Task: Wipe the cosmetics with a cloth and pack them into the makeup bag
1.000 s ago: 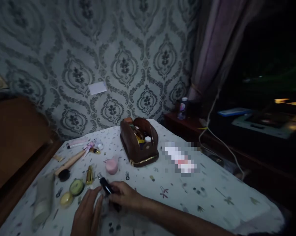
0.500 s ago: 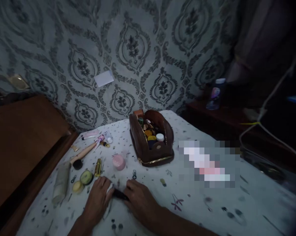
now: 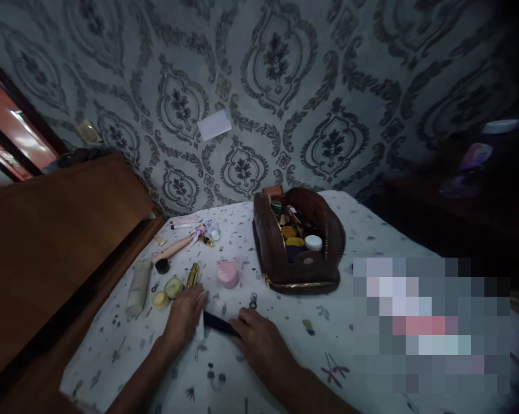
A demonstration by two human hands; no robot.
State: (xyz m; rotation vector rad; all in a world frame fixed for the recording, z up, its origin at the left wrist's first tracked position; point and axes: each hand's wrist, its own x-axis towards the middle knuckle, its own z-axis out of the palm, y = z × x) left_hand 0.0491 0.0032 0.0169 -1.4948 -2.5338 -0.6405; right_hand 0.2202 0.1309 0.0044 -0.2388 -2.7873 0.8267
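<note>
A long, slim black object [image 3: 219, 324] spans the gap between my two hands, low over the white patterned cloth; its exact kind does not show. My right hand [image 3: 261, 339] grips its right end. My left hand [image 3: 184, 313] is closed at the other end, pressing a white tissue [image 3: 200, 329] there. Just beyond my left hand are a gold tube [image 3: 192, 275], a green-lidded round jar [image 3: 173, 287] and a small yellow one [image 3: 160, 299]. A pink jar [image 3: 227, 275] sits farther back. The open brown leather bag [image 3: 300, 253] holds several cosmetics, including a white-lidded jar [image 3: 313, 242].
On the left lie a grey-white squeeze tube [image 3: 139, 288], a black cap [image 3: 162, 265] and a beige-handled brush [image 3: 173, 249]. A wooden board [image 3: 61, 230] borders the left side. A blurred-out patch [image 3: 431, 326] covers the right. Patterned wall stands behind.
The view has turned left, so everything sits farther right. More of the black object shows between my hands, and the tissue at my left hand hangs more visibly.
</note>
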